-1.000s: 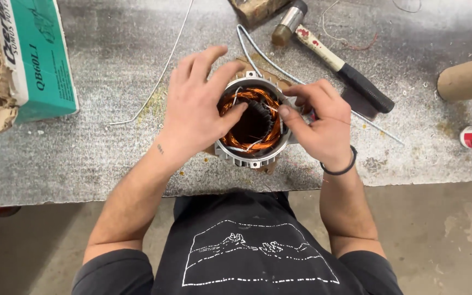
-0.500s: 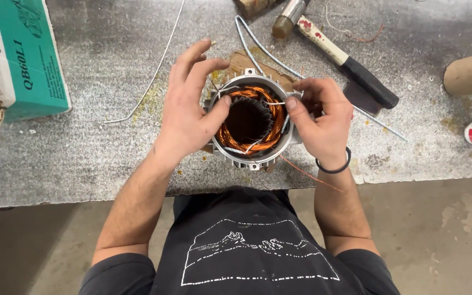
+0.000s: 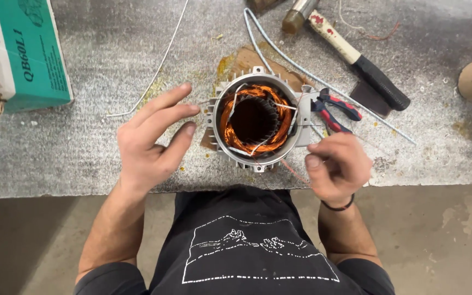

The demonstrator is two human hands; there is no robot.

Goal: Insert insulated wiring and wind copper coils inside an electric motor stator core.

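The left hand (image 3: 148, 145) hovers spread and empty just left of the motor stator (image 3: 255, 123); the right hand (image 3: 337, 166), just right of it, pinches a thin copper wire (image 3: 293, 172).

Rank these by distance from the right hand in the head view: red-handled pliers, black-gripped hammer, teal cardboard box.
1. Red-handled pliers, just above the right hand.
2. Black-gripped hammer, farther up the bench.
3. Teal cardboard box, far left corner.
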